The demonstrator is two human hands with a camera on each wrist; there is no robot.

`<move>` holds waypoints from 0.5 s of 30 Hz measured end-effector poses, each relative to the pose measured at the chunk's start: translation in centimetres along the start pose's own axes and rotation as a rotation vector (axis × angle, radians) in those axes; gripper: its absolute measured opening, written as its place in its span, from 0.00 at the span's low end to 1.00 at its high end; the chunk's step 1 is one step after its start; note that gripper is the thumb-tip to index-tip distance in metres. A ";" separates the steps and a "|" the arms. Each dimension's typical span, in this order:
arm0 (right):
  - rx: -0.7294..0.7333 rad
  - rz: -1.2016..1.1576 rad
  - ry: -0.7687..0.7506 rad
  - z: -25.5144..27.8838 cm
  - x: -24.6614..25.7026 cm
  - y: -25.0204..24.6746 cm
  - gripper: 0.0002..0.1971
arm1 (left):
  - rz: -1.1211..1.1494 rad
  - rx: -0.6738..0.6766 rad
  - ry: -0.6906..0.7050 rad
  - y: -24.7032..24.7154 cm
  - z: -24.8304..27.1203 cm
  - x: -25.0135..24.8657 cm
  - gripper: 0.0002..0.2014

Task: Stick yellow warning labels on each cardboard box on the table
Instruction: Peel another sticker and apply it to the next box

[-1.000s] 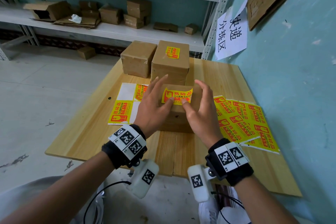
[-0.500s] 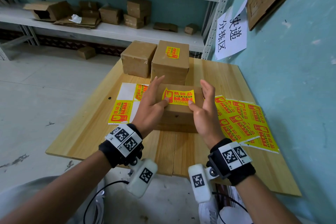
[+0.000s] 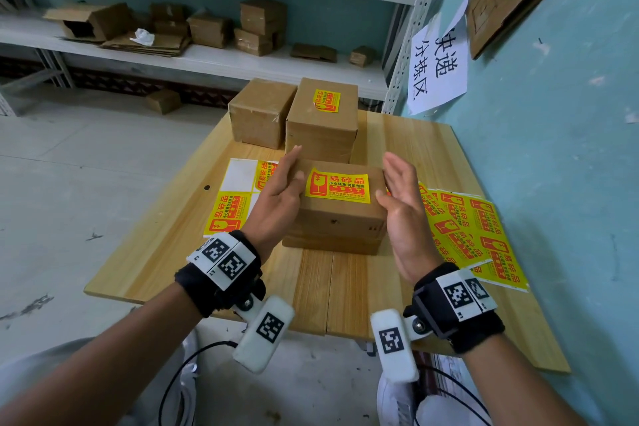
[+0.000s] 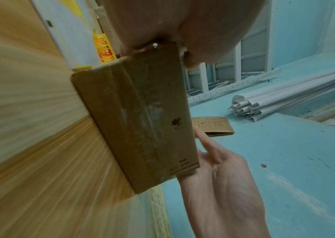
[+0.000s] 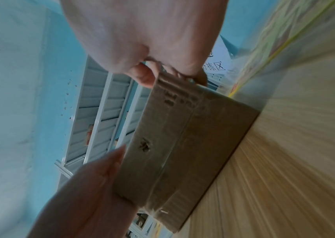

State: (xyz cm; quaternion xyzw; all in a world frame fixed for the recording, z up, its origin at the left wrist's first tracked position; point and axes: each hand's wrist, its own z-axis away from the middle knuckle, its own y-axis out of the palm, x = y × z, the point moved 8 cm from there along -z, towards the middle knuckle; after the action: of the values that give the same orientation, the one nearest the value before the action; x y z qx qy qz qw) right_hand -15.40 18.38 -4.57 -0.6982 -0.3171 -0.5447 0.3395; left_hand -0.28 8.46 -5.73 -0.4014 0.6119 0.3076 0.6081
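A small cardboard box [image 3: 337, 223] stands on the wooden table [image 3: 342, 290] in front of me, with a yellow warning label [image 3: 338, 185] flat on its top. My left hand [image 3: 280, 194] lies against the box's left side with straight fingers, thumb near the label's left edge. My right hand [image 3: 401, 204] stands at the box's right side, fingers straight, thumb touching the top right edge. In the left wrist view the box [image 4: 142, 112] fills the middle, with my right hand [image 4: 223, 185] beyond it. The right wrist view shows the box [image 5: 182, 145] between both hands.
Behind stand an unlabelled box [image 3: 261, 112] and a taller box [image 3: 323, 130] bearing a yellow label [image 3: 326, 100]. A partly used label sheet [image 3: 231, 204] lies to the left and several label sheets [image 3: 473, 235] to the right, by the blue wall. Shelves with boxes stand behind.
My thumbs were pressing the label's ends onto the box top. Both hands have since slid outward to the box's sides, and the label now lies flat.
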 end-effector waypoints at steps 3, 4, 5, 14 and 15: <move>0.006 0.141 0.057 -0.4 0.1 0.3 0.28 | -0.045 -0.037 -0.044 0.0 -0.9 0.1 0.30; -0.001 0.183 0.068 -0.6 0.0 0.3 0.32 | -0.107 -0.056 -0.060 -0.1 -1.2 0.2 0.34; -0.019 0.218 0.072 -0.7 0.0 0.4 0.34 | -0.173 -0.074 -0.069 -0.1 -1.3 0.3 0.37; -0.144 0.348 0.011 -1.5 -0.3 0.6 0.37 | -0.295 -0.156 -0.007 0.3 -1.3 0.1 0.34; -0.151 0.354 0.003 -1.5 -0.3 0.6 0.35 | -0.292 -0.159 -0.005 0.3 -1.3 0.1 0.33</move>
State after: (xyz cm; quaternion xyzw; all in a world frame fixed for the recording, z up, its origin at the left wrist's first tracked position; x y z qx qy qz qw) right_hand -15.80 16.77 -4.72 -0.7657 -0.1468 -0.4998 0.3773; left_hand -1.15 7.47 -5.75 -0.5321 0.5195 0.2642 0.6141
